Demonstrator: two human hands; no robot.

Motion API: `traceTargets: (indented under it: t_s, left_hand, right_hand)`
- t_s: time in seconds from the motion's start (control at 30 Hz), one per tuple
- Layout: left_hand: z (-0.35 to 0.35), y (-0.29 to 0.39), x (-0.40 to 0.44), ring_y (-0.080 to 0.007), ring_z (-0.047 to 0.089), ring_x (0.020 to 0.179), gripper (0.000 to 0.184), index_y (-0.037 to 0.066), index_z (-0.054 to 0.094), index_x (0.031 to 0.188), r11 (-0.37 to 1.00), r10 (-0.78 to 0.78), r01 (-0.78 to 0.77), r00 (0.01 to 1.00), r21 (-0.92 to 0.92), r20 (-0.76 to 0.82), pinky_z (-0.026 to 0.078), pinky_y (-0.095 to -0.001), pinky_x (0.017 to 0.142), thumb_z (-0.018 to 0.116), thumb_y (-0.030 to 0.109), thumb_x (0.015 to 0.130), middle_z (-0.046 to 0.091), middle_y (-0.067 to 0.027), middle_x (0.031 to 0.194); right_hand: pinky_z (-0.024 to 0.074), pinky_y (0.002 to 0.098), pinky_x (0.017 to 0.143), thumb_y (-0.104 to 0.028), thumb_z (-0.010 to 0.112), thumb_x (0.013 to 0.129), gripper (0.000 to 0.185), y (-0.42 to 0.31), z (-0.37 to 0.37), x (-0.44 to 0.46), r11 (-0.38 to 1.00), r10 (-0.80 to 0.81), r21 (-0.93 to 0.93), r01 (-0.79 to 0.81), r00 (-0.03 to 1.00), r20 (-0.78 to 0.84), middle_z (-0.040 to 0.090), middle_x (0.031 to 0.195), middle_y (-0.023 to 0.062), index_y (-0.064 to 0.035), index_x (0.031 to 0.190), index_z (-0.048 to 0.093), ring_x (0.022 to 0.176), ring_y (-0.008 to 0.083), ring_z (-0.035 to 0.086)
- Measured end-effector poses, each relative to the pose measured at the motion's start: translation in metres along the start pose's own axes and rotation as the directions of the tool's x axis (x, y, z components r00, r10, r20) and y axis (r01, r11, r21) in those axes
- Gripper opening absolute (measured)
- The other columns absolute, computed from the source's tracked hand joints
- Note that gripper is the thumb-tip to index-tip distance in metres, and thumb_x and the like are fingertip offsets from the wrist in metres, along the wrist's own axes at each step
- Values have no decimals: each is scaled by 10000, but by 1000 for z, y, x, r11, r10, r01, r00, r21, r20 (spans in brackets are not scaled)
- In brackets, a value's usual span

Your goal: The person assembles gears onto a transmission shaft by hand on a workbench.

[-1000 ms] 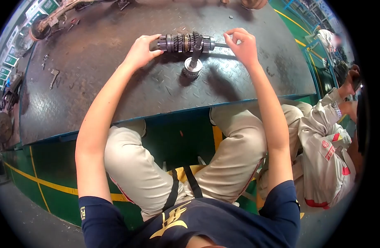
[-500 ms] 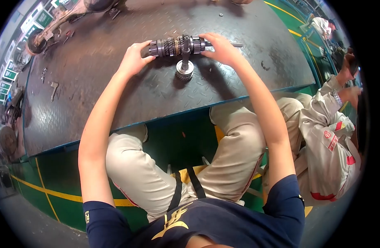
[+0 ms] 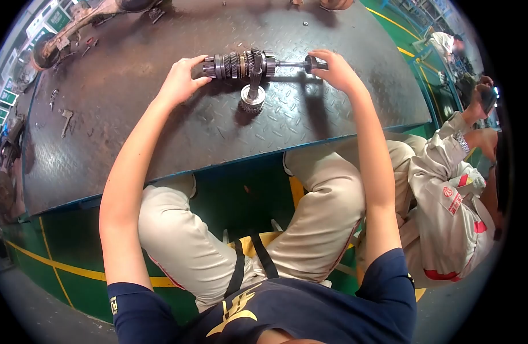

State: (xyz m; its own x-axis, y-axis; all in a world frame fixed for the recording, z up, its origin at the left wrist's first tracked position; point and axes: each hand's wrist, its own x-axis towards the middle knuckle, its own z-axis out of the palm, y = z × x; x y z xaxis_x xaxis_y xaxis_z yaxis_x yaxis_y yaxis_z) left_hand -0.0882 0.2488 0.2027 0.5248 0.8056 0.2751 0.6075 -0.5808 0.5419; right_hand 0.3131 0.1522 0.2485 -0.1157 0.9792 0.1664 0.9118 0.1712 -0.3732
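A gear shaft (image 3: 241,65) with several gears packed along it lies sideways on the metal table. My left hand (image 3: 182,81) grips its left end between thumb and fingers. On the bare shaft end (image 3: 288,63) at the right sits a dark round gear or collar (image 3: 310,63), apart from the gear stack. My right hand (image 3: 337,70) has its fingers and thumb closed around that collar. Standing in front of the stack is a shorter shaft with a gear and bearing (image 3: 253,96) at its near end; neither hand touches it.
The table's tread-plate top (image 3: 183,146) has a blue front edge. A small metal lever (image 3: 66,121) and another small part (image 3: 54,98) lie at left. A large axle-like piece (image 3: 97,23) is at upper left. A co-worker's sleeve (image 3: 447,149) is close on my right.
My right hand has moved right along the shaft with the dark collar, leaving bare shaft between it and the gear stack. My left hand stays at the left end.
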Motion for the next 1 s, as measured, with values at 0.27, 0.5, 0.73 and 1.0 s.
traceTargets:
  t_s: [0.27, 0.5, 0.73, 1.0]
  left_hand:
    - [-2, 4, -1, -395, 595, 1204, 619, 47, 609, 1328, 998, -18, 18, 1000, -57, -12, 459, -434, 1054, 819, 158, 756, 643, -258, 1244]
    - [2, -2, 0, -304, 665, 1044, 652, 120, 590, 1380, 1000, -16, 17, 1000, 5, -15, 543, -380, 884, 819, 135, 769, 661, -190, 1270]
    - [2, -3, 1, -286, 671, 994, 647, 122, 589, 1383, 1000, -24, 24, 1000, 19, 1, 544, -370, 873, 813, 140, 776, 664, -168, 1281]
    - [1, -4, 1, -278, 678, 990, 637, 125, 602, 1373, 1000, -9, 9, 1000, 4, -16, 548, -368, 872, 815, 140, 773, 667, -175, 1273]
  right_hand:
    - [478, 393, 1019, 25, 619, 748, 276, -26, -22, 1, 998, -10, -58, 16, 995, 100, 651, 1304, 176, -25, 973, 769, 1186, 385, 613]
    - [487, 359, 998, 122, 483, 705, 434, -34, -7, 7, 989, -99, 89, 114, 982, -161, 602, 1397, 143, -9, 1028, 742, 1201, 328, 623]
    - [491, 388, 998, 77, 570, 751, 511, -28, 12, 7, 993, -21, 117, 26, 999, -44, 603, 1386, 146, -48, 1237, 666, 1202, 324, 615]
    - [470, 411, 1019, -177, 786, 797, 564, -26, 13, 7, 995, 82, -69, -79, 996, 40, 669, 1236, 184, -49, 1317, 608, 1175, 345, 621]
